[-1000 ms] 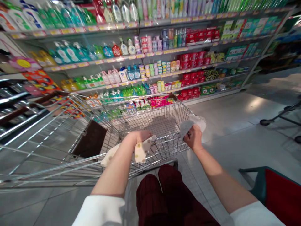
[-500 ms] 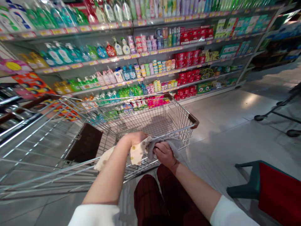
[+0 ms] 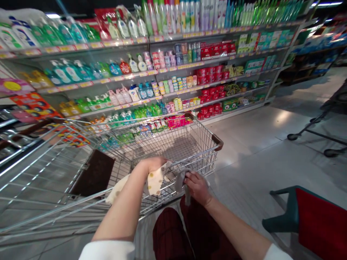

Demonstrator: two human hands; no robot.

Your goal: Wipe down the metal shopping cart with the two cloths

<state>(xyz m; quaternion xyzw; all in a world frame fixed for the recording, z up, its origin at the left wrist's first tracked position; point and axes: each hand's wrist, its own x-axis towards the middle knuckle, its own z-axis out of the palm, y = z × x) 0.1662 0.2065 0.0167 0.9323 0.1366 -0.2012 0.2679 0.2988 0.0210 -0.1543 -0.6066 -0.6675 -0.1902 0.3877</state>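
Observation:
A metal shopping cart [image 3: 200,159] stands right in front of me. My left hand [image 3: 157,163] reaches over its near rim; the fingers are mostly hidden behind the rim and a cream spotted cloth [image 3: 155,181], which hangs over the side beneath my wrist. My right hand [image 3: 197,186] is closed on a crumpled grey cloth [image 3: 180,180], just outside the near side of the cart, to the right of the spotted cloth. Part of the grey cloth dangles below my fingers.
Shelves [image 3: 168,68] of bottles, cans and boxes run behind the cart. A green stool [image 3: 282,220] with a red cover [image 3: 321,220] stands at the lower right. Black wheels [image 3: 294,137] of another cart show at the right. A brown panel [image 3: 93,173] sits inside the cart.
My right hand has moved slightly right and down with the grey cloth, away from the cart rim and my left hand. The whole view has shifted a little.

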